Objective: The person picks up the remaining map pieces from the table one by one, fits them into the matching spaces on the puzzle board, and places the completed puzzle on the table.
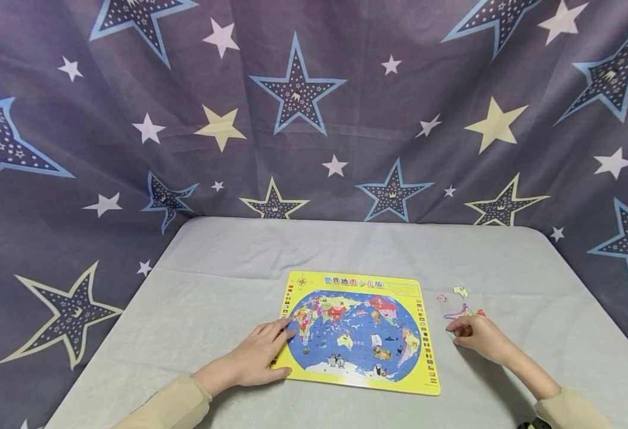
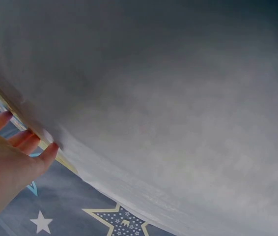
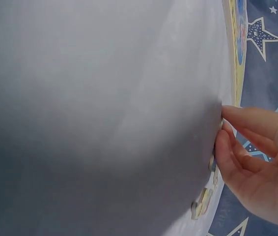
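A yellow-bordered world map puzzle board (image 1: 362, 384) lies flat on the cloth-covered table. My left hand (image 1: 263, 354) rests on its left edge, fingers stretched over the border and thumb near the lower corner. To the right of the board, my right hand (image 1: 477, 336) pinches a small pale puzzle piece (image 1: 450, 335) between thumb and fingertips, close over the cloth. The fingers hide most of that piece. Just beyond this hand lie a purple puzzle piece (image 1: 456, 314), a red one (image 1: 480, 312), a pale yellow one (image 1: 460, 291) and a small pinkish one (image 1: 442, 298).
Light grey cloth (image 1: 228, 250) covers the table, whose rounded back corners meet a dark curtain (image 1: 346, 149) printed with stars. In the right wrist view, loose pieces (image 3: 204, 200) sit on the cloth below the right hand. A dark object (image 1: 534, 423) shows near the right sleeve.
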A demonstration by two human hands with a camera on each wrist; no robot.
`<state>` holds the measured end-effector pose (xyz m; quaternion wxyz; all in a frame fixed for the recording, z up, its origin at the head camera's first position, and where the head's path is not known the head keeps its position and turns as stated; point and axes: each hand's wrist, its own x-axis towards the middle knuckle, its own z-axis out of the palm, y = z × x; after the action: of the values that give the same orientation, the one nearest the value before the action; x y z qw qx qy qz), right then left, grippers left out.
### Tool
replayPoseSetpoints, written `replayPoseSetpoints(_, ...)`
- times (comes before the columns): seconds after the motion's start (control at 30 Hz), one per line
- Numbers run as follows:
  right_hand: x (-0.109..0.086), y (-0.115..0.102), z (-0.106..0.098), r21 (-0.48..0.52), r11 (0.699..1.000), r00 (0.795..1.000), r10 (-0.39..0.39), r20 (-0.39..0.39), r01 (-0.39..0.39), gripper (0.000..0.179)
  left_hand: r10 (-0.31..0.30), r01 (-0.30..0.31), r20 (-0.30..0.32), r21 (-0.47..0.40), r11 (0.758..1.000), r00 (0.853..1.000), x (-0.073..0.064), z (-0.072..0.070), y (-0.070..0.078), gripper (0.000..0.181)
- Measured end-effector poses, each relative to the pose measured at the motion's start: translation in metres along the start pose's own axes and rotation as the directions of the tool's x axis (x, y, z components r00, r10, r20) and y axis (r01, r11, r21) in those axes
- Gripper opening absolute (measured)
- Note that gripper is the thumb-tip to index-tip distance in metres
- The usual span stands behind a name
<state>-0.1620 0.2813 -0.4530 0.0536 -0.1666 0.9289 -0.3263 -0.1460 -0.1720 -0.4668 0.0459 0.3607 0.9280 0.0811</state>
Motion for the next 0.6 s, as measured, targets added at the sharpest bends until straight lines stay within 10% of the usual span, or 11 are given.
replayPoseSetpoints(0.6, 0.0010, -0.0016, 0.0003, 0.009, 1.000, 1.000, -0.018, 0.008, 0.018, 0.014, 0.006, -0.006, -0.003, -0.003, 1.000, 1.000, -0.0001, -0.0001, -0.0003, 0.067)
